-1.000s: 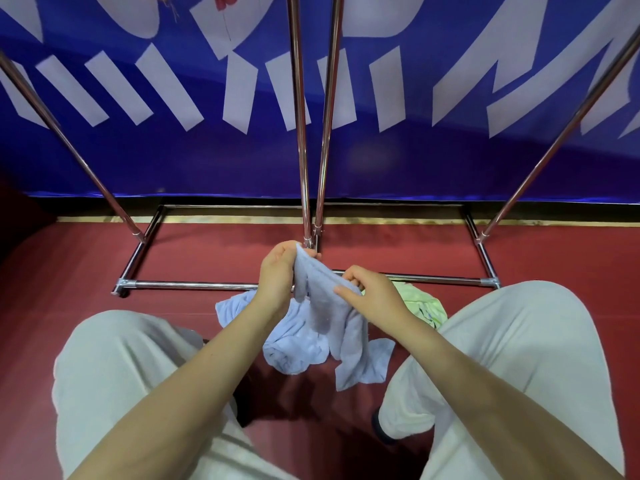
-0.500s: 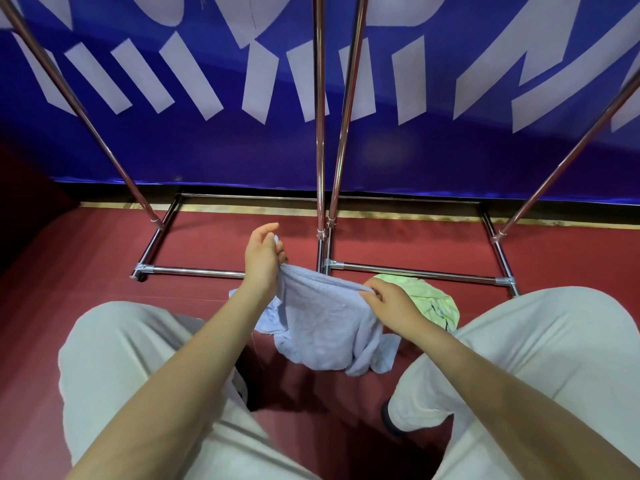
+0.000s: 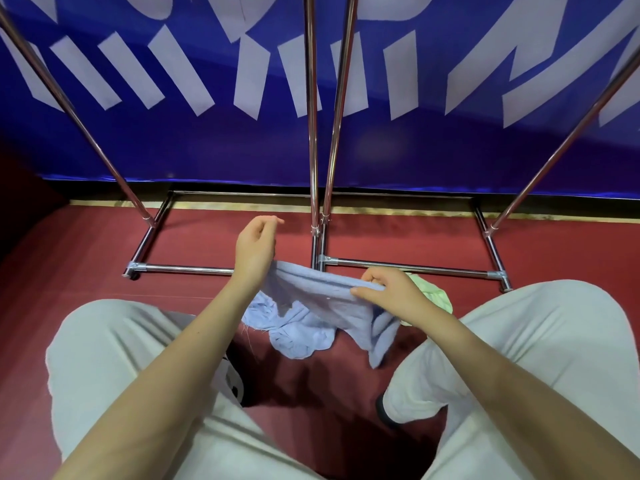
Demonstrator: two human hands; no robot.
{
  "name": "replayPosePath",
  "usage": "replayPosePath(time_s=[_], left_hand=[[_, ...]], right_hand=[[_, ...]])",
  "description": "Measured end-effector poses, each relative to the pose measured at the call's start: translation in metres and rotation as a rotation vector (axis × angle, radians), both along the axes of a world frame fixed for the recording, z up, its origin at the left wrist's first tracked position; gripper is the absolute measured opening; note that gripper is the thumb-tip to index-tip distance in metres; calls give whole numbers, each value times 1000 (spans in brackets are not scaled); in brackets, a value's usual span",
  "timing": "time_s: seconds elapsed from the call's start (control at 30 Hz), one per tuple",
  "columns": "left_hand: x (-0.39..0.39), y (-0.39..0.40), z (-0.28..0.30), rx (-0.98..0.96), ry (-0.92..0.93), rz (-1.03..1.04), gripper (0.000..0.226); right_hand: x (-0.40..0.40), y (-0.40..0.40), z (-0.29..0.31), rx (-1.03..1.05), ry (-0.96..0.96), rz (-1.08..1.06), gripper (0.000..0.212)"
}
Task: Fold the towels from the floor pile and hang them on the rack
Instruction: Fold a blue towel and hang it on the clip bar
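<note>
Right hand [image 3: 391,292] pinches the upper edge of the pale blue cloth towel [image 3: 322,306], thumb over the fold. Left hand [image 3: 254,249] has its fingers loosely curled above the towel's other end; its grip cannot be made out. The towel hangs between the knees above the red floor [image 3: 86,258]. Since half a second ago the hands have drawn wider apart, stretching the edge. Beyond: crumpled light green towel [image 3: 431,294], chrome tube rack [image 3: 313,133].

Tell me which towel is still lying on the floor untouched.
The green towel, beyond the right hand; both hands hold the blue towel.
</note>
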State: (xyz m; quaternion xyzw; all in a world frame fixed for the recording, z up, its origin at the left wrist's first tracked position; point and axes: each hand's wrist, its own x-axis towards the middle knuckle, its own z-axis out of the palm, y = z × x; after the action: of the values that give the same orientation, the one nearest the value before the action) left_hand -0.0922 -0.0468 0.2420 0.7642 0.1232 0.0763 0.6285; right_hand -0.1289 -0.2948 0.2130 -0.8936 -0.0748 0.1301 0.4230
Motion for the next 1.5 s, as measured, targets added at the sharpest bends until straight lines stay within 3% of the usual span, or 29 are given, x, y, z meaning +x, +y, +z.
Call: replayPosePath(time_s=[0.13, 0.27, 0.47, 0.6, 0.83, 1.03, 1.3, 1.5], left_hand=[[5, 11, -3, 116, -42, 5, 27], [6, 22, -10, 151, 23, 58, 31], [-17, -24, -20, 260, 127, -298, 24], [-28, -56, -19, 129, 119, -453, 25], [-38, -74, -11, -56, 184, -501, 34], [-25, -68, -8, -63, 153, -398, 17], [-10, -48, -12, -30, 92, -225, 19], [-5, -5, -15, -32, 149, 10, 18]], right_hand=[[0, -12, -7, 23, 106, 46, 25], [-1, -17, -12, 178, 126, -12, 21], [0, -3, 3, 259, -1, -75, 8], [4, 9, 19, 322, -59, -76, 10], [17, 15, 29, 364, -112, -139, 10], [24, 6, 20, 185, -108, -85, 9], [13, -5, 0, 11, -93, 15, 36], [10, -13, -11, -18, -67, 30, 35]])
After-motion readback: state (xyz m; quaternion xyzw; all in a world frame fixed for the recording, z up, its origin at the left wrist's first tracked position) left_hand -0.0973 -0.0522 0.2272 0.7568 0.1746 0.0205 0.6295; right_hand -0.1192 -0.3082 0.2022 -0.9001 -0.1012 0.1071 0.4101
